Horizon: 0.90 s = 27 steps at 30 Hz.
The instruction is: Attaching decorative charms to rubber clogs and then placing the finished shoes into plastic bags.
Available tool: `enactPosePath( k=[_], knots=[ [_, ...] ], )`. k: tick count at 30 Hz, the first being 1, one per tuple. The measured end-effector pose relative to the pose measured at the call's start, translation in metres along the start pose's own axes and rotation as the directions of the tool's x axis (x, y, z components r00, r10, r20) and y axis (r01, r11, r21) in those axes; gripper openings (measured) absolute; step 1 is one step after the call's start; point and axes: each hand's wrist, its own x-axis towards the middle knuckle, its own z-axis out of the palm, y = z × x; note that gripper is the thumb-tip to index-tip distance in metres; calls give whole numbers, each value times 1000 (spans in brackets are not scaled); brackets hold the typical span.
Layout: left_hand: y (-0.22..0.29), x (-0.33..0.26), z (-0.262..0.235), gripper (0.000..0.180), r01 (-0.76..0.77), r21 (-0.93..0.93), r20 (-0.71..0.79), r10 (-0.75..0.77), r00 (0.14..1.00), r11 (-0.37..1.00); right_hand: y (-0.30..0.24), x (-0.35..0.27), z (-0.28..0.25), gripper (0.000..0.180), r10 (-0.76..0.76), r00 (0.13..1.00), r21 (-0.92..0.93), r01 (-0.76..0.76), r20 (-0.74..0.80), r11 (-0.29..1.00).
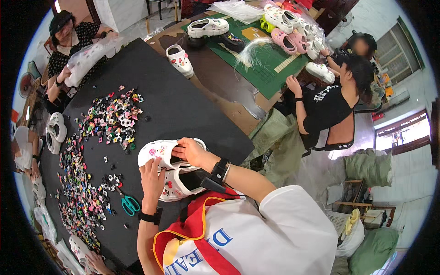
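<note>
White foam clog (158,153) with small charms, long axis left-right: right hand (191,151) clasps its strap end, left hand (152,176) grips below.

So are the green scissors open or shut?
Shut, it looks like: the green scissors lie flat on the black table, handles side by side.

Even, fairly bright indoor light fills the scene, with daylight glaring through the windows (403,133) at the right. The black mat (174,105) on the counter takes soft, faint shadows. Fisheye distortion bends straight edges toward the rim, and a dark vignette rings the picture. The far edges look soft and smeared.
</note>
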Motion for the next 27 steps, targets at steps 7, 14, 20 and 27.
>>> enactPosePath(
  k=[7,14,20,27],
  knots=[
    [5,2,-1,43,-12,43,30,11,999,999,-6,-1,-2,23,106,994,3,-106,24,994],
    [2,-2,3,42,-20,54,-6,21,1000,998,3,-18,5,25,44,965,-723,163,259,671],
    [-2,-10,2,42,-13,50,-46,15,999,999,12,-24,29,13,-8,958,-490,153,286,858],
    [-19,-11,1,39,283,-452,9,-313,950,846,-14,-11,3,37,150,977,-301,-99,150,948]
  ],
)
